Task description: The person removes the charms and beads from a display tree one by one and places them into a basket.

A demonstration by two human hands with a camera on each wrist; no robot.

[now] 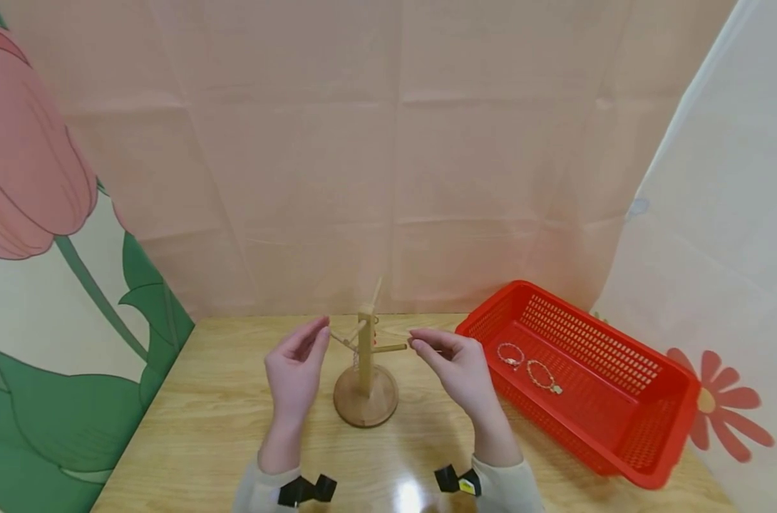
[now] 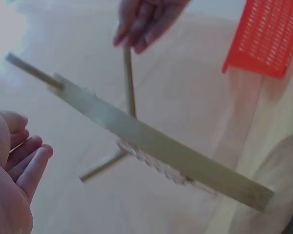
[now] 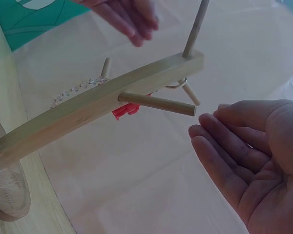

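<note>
A wooden stand (image 1: 366, 356) with a round base and several pegs stands upright on the table. A beaded bracelet (image 3: 71, 92) hangs from one of its side pegs, on the left hand's side. From another peg hangs a ring with a red charm (image 3: 127, 110), partly hidden behind the post. My left hand (image 1: 296, 367) is held beside the left peg, fingers slightly bent, holding nothing visible. My right hand (image 1: 455, 367) is near the tip of the right peg (image 3: 161, 104). Its fingers are loosely bent, and the right wrist view shows nothing between them.
To the right is a red plastic basket (image 1: 619, 434) with perforated sides. Inside it lie two bracelets, one with a pale charm (image 1: 511, 355) and one with a small pendant (image 1: 542, 375). The wooden table (image 1: 202, 413) meets a pinkish cloth backdrop (image 1: 299, 178) behind the stand.
</note>
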